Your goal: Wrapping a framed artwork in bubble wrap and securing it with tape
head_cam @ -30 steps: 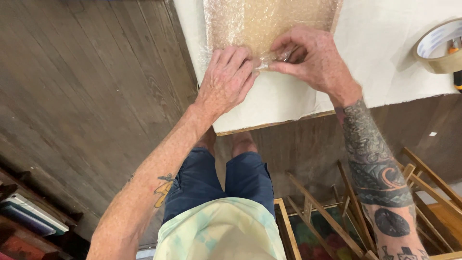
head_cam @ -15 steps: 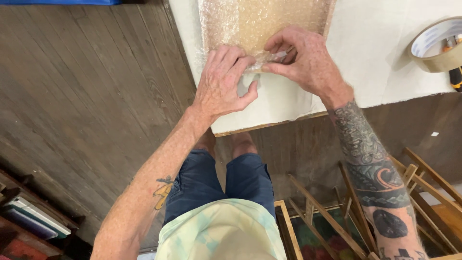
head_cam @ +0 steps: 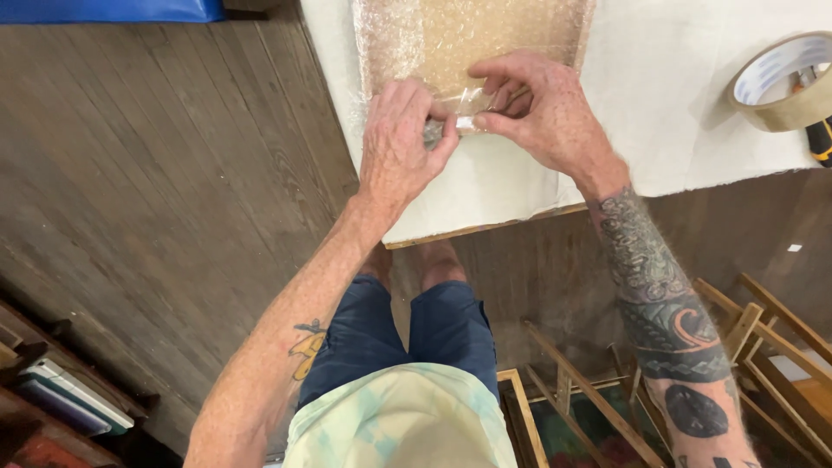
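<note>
Hands (head_cam: pixel 472 130) closer; tape strip (head_cam: pixel 468 111) (half-hidden)

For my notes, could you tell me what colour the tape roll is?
The tape roll is tan with a white inner core, seen in the head view.

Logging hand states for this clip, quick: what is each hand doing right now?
Left hand: closed, pinching the near edge of the bubble wrap.
Right hand: closed, pinching the same edge beside it.

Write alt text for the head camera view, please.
Seen from above, a person's left hand and right hand pinch clear tape at the edge of a bubble-wrapped flat parcel on a white table. A tape roll lies at right.
</note>
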